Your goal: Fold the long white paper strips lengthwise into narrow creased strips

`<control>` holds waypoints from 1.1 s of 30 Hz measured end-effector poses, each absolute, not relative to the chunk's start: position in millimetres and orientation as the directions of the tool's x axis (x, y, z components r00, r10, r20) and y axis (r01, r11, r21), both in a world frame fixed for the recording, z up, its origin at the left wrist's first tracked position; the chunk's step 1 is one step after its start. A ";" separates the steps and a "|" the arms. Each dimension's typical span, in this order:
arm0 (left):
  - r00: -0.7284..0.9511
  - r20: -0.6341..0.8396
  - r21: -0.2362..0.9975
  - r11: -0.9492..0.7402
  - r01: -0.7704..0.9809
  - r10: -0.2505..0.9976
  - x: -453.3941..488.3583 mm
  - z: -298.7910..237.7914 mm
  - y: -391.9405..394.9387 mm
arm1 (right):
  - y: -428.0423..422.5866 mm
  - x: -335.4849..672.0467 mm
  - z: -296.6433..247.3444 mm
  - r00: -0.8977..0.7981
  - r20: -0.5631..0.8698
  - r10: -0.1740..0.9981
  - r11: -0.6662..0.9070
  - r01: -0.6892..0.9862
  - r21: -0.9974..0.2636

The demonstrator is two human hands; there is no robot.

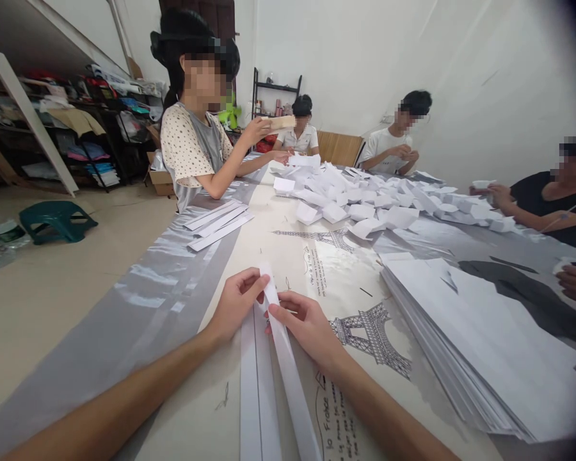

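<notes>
Holding long narrow white paper strip (290,378) slantwise over printed cream tablecloth (192,416)
Pinched thumb-to-fingers by left hand (237,301) near far end, by right hand (312,323) just nearer; gripped close-set, likely for fine control, beside flat white paper (270,416)

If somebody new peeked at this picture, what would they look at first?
Probably the big, jumbled heap of folded white paper pieces, spread across the far part of the grey-covered table. Next, the long, narrow white paper strip at the bottom middle, held by the left hand and right hand. The thick stack of flat white paper sheets at the lower right also stands out.
</notes>
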State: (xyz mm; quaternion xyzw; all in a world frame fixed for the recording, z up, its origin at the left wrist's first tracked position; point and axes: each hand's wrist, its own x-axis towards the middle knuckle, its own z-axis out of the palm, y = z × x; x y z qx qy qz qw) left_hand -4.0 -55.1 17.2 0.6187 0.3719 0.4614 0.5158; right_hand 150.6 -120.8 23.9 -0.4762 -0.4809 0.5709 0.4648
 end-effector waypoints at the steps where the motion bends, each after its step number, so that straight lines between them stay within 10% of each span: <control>1: 0.328 0.167 0.986 -0.157 -0.057 0.930 -4.5 17.6 -54.5 | -120.8 151.6 24.1 -0.126 -0.114 0.985 -0.126 -0.088 -0.988; 8: 0.498 0.113 0.948 0.057 -0.312 0.860 -11.6 15.1 -44.3 | -117.7 162.0 24.4 -0.191 -0.182 0.965 -0.223 -0.225 -0.948; 33: 0.496 0.020 0.962 0.118 -0.246 0.868 -10.5 14.8 -44.4 | -124.0 156.0 28.7 -0.153 -0.105 0.983 -0.115 -0.058 -0.992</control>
